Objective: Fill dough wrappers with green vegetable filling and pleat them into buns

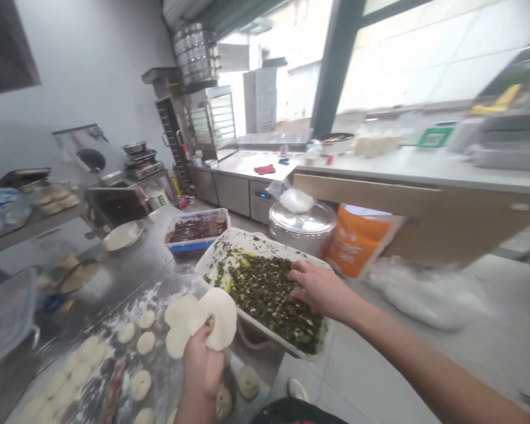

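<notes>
I see the left hand (201, 368) at 7 o'clock, fingers (207, 323) clamped on a floppy dough wrapper (218, 318), its long axis running about 8 to 2 o'clock. Right hand (320, 288) at 4 o'clock, fingers (302, 272) spread apart, resting on green filling (265, 294). Filling sits in a white tray (247, 238) at 6 o'clock, long axis 10 to 4. Dough rounds (141, 383) lie on the floured tabletop (132, 253) at 8 o'clock.
</notes>
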A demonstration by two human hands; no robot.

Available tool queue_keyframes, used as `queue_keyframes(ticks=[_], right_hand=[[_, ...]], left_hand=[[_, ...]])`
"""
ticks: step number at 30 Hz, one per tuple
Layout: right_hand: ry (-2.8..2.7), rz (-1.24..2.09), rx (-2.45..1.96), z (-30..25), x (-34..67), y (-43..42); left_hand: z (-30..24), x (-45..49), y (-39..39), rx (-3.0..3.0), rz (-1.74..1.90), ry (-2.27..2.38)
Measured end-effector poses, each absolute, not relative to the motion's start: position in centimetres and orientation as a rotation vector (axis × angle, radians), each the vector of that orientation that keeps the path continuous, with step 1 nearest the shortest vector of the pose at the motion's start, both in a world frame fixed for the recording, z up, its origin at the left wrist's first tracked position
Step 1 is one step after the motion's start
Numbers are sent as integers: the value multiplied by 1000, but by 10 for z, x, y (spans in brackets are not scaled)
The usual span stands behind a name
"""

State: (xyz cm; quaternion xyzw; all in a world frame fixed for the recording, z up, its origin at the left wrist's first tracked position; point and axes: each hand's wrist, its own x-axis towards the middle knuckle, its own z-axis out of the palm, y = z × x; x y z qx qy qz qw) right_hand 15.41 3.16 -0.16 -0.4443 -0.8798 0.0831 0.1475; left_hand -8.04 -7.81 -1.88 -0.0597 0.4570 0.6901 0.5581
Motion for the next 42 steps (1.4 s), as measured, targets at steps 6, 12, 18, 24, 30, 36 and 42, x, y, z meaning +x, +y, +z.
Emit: queue_keyframes(ticks=[6,12,18,24,30,36,42], right_hand=[[-2682,170,-1496,-29,213,45],[-2780,183,-1414,-28,208,59],[-2657,389,-1406,-38,199,94],[-2610,422,-1412,-53,172,103],[-2832,311,-1323,-54,166,87],[-2979,298,-1155,-42,162,70],[-2947,629,-1258,-31,162,67]], left_hand=[[-19,-61,-61,-173,1626,919],[-11,-47,-45,-130,1578,929],[-9,-41,-19,-67,1584,1046],[-18,-39,3,3,1578,1030],[-27,-45,14,31,1593,1003],[-31,-45,19,-55,1592,1013],[-27,-44,20,-94,1596,992]])
